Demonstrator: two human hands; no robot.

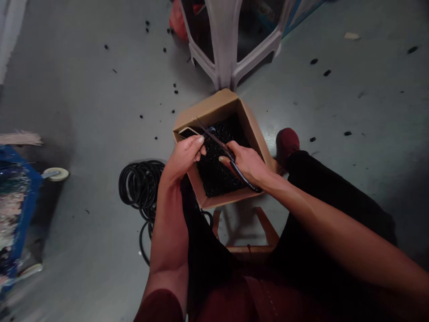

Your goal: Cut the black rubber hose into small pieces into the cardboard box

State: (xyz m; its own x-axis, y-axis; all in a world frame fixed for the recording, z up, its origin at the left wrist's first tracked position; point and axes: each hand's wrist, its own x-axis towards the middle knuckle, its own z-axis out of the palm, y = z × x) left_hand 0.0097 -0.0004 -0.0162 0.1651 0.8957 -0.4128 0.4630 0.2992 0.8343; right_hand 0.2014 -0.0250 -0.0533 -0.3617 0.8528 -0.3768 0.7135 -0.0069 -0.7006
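Note:
An open cardboard box (214, 109) stands between my knees, holding a heap of short black rubber pieces (214, 170). My left hand (183, 156) is shut on a pair of dark scissors (212, 136) above the box. The blades reach toward my right hand (246, 163), which grips a black rubber hose (246, 179). The hose's end sits near the scissors, but my fingers hide the exact contact. Its other end runs out past the box's near edge.
A coil of black hose (140, 185) lies on the floor left of my arm. Black rubber bits (174, 91) are scattered across the grey floor. A white plastic stool (224, 40) stands beyond the box, a wooden stool (246, 248) beneath it, and a blue cart (22, 210) at left.

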